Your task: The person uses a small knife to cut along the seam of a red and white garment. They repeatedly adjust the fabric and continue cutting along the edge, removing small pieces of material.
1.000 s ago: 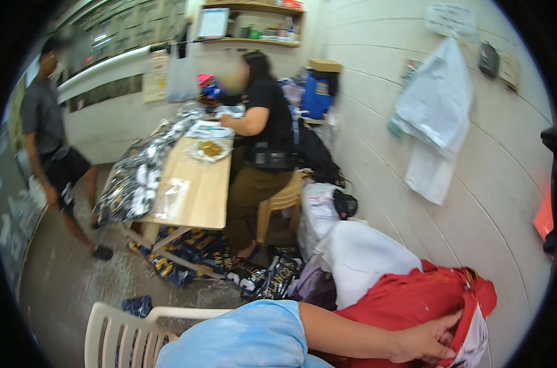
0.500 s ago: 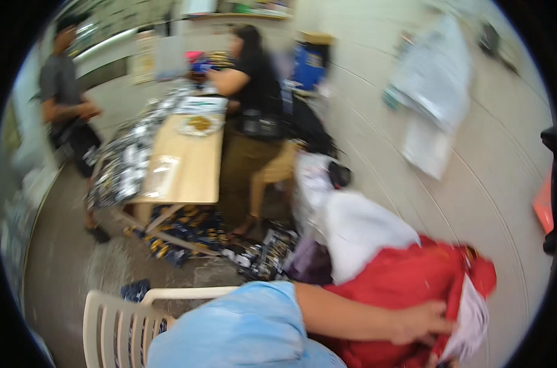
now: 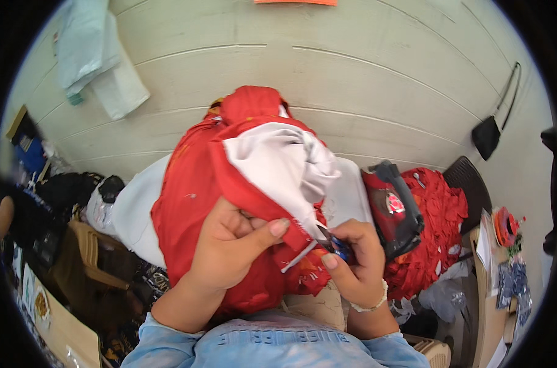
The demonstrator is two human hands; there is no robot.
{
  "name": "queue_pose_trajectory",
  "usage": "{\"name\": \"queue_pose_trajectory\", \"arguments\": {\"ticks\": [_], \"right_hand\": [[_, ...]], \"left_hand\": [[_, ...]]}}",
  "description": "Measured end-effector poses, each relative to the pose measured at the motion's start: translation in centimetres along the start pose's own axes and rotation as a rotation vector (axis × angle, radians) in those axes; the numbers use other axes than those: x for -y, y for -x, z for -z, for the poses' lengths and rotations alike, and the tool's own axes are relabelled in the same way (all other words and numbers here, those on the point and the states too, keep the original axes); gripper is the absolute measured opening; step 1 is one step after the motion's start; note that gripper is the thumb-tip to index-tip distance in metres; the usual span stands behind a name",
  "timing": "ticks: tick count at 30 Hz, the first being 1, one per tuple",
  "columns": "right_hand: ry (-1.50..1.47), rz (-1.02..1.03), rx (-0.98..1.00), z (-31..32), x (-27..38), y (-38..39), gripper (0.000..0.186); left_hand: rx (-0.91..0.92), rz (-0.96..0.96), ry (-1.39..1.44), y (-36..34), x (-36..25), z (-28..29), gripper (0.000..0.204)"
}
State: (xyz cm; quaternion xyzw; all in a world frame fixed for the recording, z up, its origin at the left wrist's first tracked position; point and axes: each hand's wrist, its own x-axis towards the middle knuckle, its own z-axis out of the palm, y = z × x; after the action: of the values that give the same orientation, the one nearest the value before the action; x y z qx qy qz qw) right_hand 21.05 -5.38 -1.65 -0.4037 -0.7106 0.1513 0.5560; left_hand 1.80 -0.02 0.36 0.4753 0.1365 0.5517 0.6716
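Observation:
A large red garment (image 3: 189,190) with a white inner side (image 3: 269,153) turned outward lies bunched in front of me. My left hand (image 3: 229,248) pinches its red hem between thumb and fingers, close to where loose white threads hang. In my right hand (image 3: 359,260) is a small pair of thread snips (image 3: 338,246), dark-bladed with blue on the handle. Their tip is at the hem's edge, beside a narrow pale strip. Part of the snips is hidden by my fingers.
A white plastic chair (image 3: 138,205) stands under the garment. To the right are a red-and-black bag or case (image 3: 393,208), a heap of red cloth (image 3: 434,214) and a wooden table (image 3: 484,294) with supplies. Another tabletop (image 3: 64,325) is at lower left. A black pouch (image 3: 488,136) hangs on the wall.
My view has swung right, from the room with two people and a table to the wall and red garment. Earlier one hand lay on the garment; now both hands work at its hem.

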Motion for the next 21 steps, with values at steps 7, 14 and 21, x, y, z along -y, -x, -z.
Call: {"name": "queue_pose_trajectory", "arguments": {"ticks": [7,14,21], "right_hand": [[-0.061,0.071,-0.067,-1.7,0.4,-0.5,0.038],[-0.037,0.050,-0.032,-1.6,0.8,-0.4,0.039],[-0.064,0.122,-0.042,-2.1,1.1,-0.4,0.037]], "left_hand": [[0.021,-0.050,-0.023,0.9,-1.1,0.8,0.041],[0.035,-0.034,-0.010,1.0,-1.2,0.8,0.043],[-0.018,-0.018,0.023,1.9,-1.3,0.6,0.044]]}}
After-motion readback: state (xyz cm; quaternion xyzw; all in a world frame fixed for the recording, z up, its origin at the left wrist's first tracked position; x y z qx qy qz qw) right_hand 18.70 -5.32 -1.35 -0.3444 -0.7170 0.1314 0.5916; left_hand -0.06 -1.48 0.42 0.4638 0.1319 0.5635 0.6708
